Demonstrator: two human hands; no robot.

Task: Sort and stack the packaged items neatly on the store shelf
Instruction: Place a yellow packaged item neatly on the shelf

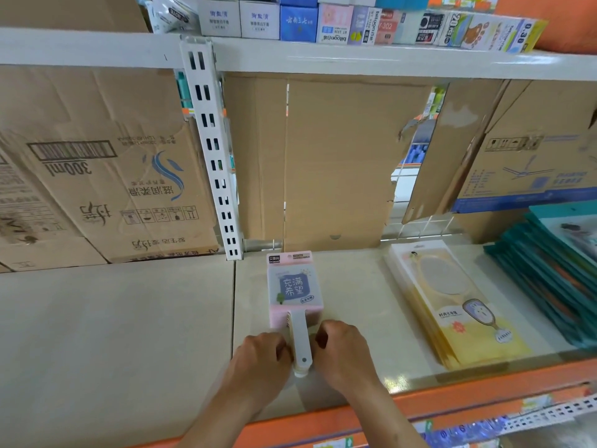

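Squaring a stack of pink handled packs (294, 286) on a store shelf (129, 318).

Flat on the cream board just right of its seam, heads toward the cardboard backing (336, 163), white handles (300, 337) pinched from either side by left hand (261, 354) and right hand (342, 350), fingers curled in tight. Likely hazard: an uneven squeeze fanning the slick packs out of line. Yellow mirror packs (452, 305) and teal packs (555, 260) to the right, orange rail (484, 379) in front, small boxes (297, 22) overhead.

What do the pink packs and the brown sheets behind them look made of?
The pink packs look like smooth, faintly glossy plastic, with a white moulded handle. The brown sheets are likely cardboard: matt, creased, torn at the edges.
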